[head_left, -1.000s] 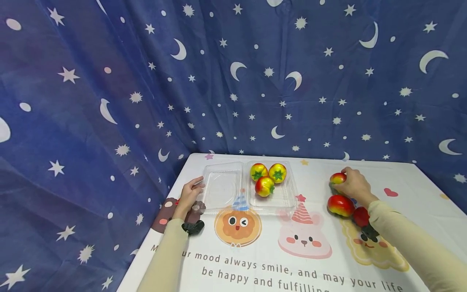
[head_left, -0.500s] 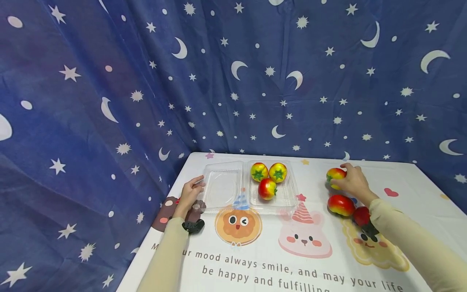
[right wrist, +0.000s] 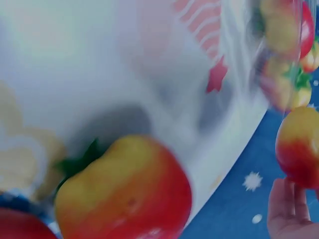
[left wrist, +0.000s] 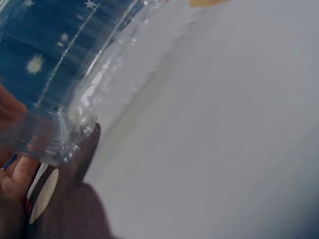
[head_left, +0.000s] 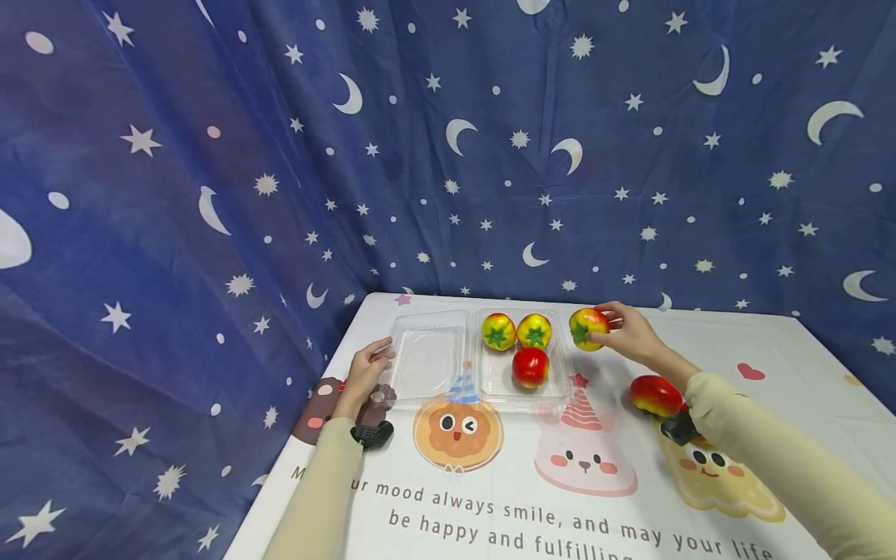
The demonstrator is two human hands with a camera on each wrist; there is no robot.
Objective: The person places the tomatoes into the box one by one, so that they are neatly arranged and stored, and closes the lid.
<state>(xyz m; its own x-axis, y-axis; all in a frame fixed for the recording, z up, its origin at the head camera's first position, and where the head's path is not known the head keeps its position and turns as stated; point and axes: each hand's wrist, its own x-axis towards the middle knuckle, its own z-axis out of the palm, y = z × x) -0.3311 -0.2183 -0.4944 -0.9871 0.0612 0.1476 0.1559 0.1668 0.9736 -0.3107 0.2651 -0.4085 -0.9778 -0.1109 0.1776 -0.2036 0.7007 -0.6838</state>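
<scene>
My right hand (head_left: 630,334) holds a red-and-yellow fruit with a green leafy cap (head_left: 588,329) above the table, just right of the clear plastic box (head_left: 560,385). Inside that box sit three similar fruits; the front one (head_left: 530,367) shows its red side. My left hand (head_left: 364,377) pinches the left edge of the box's opened lid (head_left: 427,362). In the left wrist view, fingers (left wrist: 22,172) show below the clear plastic (left wrist: 50,132). The held fruit (right wrist: 301,147) rests against fingertips (right wrist: 289,199) in the right wrist view.
Another red fruit (head_left: 656,395) lies on the printed white tablecloth (head_left: 518,529) near my right forearm. Part of one more (right wrist: 22,224) shows in the right wrist view. A blue star-patterned curtain (head_left: 490,155) stands behind and left of the table.
My right hand has lifted a fruit from the right side and carried it left towards the box. The front fruit in the box has rolled rightwards. My left hand stays put.
</scene>
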